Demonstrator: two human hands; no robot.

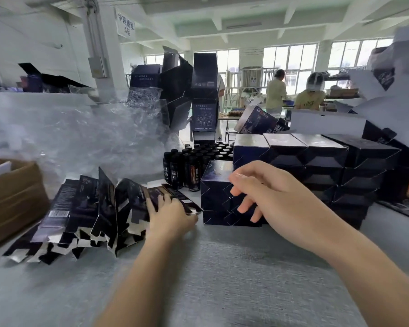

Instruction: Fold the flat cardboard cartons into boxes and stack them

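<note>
1. Many flat cartons lie in a messy pile on the left of the grey table. Some lean up on their edges. Their torn-looking silver flaps point toward the person.
2. The right end of the pile comes very close to a short stack of folded boxes. Only a thin gap is left between them.
3. The left hand sits at that end of the pile. Its fingers lie fairly straight on the top carton and touch it. They are not curled round it.
4. The right hand hangs in the air just in front of the short stack. Its fingers are loose and a little bent, and it holds nothing.
5. Both arms reach forward over a wide bare part of the table.
6. A bigger stack of boxes stands behind and to the right, close to the short stack.
7. Dark bottles stand packed together behind the pile and the short stack.
8. Crinkly clear plastic wrap is heaped behind the pile.
9. A brown cardboard box sits at the left edge of the table.
10. Two people are far off by the windows.
</note>
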